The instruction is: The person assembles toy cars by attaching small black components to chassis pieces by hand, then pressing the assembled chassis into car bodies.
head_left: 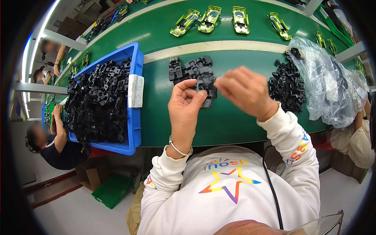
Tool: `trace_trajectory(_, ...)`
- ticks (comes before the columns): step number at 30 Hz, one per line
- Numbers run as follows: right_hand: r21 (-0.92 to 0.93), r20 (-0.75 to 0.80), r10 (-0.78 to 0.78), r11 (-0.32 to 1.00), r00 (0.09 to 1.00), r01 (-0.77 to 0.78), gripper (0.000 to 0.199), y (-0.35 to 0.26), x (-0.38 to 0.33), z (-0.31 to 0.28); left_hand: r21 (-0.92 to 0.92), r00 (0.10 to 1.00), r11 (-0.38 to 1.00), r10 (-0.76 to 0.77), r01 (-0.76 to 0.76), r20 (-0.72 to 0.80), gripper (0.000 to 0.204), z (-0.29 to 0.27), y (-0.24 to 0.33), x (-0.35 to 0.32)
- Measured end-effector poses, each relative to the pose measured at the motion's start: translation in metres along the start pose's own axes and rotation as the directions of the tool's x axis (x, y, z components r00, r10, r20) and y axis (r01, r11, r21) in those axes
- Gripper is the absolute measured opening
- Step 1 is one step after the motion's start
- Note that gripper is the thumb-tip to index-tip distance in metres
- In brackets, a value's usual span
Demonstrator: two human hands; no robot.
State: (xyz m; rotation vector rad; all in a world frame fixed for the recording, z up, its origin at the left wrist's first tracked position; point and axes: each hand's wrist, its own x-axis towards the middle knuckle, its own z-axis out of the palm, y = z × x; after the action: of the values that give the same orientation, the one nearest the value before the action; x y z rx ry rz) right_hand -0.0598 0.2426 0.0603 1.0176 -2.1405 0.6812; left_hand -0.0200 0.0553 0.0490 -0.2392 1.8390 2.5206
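Observation:
My left hand (186,102) grips a black plastic car chassis part (206,87) between thumb and fingers, above the green table. Close by on its right, my right hand (246,90) is blurred, its fingertips drawn together in a pinch. Whether a small piece is between them cannot be made out. Just beyond the held part lie more black plastic parts (175,69) in a small group. A heap of small black pieces (288,86) is to the right of my right hand.
A blue crate (135,117) full of black parts stands at left. Clear plastic bags (321,82) lie at right. Behind a pale rail (219,46), several yellow-green toy cars (240,20) sit on a green belt. A co-worker (51,141) sits at far left.

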Motion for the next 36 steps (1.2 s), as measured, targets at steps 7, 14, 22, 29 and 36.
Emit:
trace_trajectory(7, 0.251, 0.161, 0.542, 0.785, 0.824, -0.566, 0.011, 0.025, 0.001, -0.031, 0.051, 0.964, 0.965, 0.26, -0.257, -0.055, 0.045, -0.015, 0.014, 0.002)
trace_trajectory(14, 0.114, 0.522, 0.454, 0.802, 0.722, -0.587, 0.01, 0.023, -0.057, -0.039, -0.167, 0.991, 0.985, -0.071, 0.052, -0.112, 0.036, -0.033, -0.002, 0.006)
trace_trajectory(22, -0.519, 0.183, 0.677, 0.683, 0.713, -0.515, 0.023, 0.119, -0.077, -0.079, -0.236, 0.997, 0.972, -0.034, 0.018, -0.065, 0.017, -0.029, -0.004, 0.009)
trace_trajectory(29, -0.66, 0.256, 0.701, 0.63, 0.665, -0.41, 0.02, 0.14, -0.087, -0.076, -0.2, 0.996, 0.979, -0.049, 0.034, -0.071, 0.015, -0.019, -0.012, 0.014)
trace_trajectory(36, -0.104, 0.092, 0.44, 0.897, 0.893, -0.431, 0.019, 0.08, -0.044, -0.073, -0.186, 0.999, 0.982, -0.014, 0.007, -0.041, 0.013, -0.015, -0.015, 0.005)
